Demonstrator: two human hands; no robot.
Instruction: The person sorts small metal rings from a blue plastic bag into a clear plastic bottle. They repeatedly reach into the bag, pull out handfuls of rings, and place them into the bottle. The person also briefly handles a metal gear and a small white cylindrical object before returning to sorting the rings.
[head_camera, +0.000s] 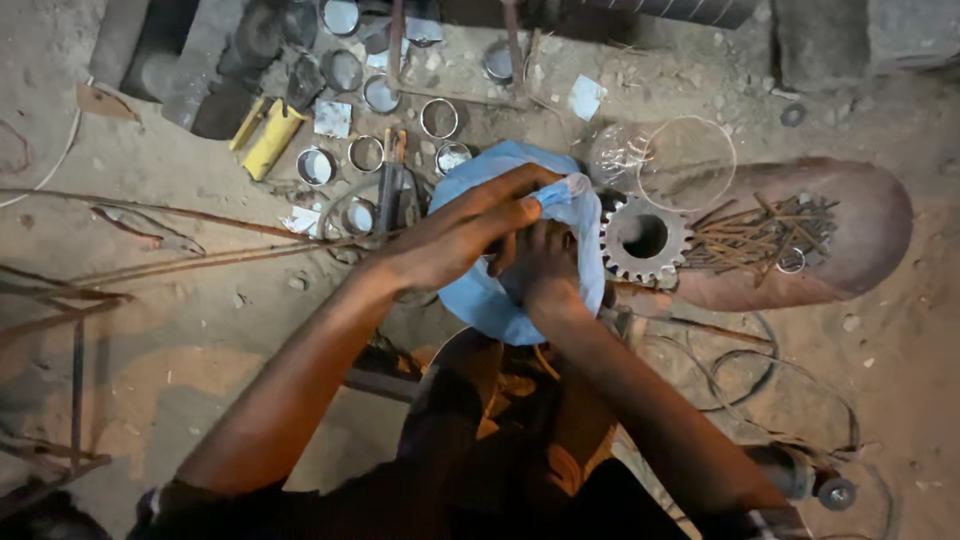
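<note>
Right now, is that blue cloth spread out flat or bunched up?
Bunched up. The blue cloth is gathered between the left hand and right hand, folds wrapping over the fingers, not lying flat.

My left hand and right hand together on blue cloth, toothed gear at three o'clock.

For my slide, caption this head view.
Both hands, left hand and right hand, grip a light-blue cloth beside a toothed metal gear.
</note>
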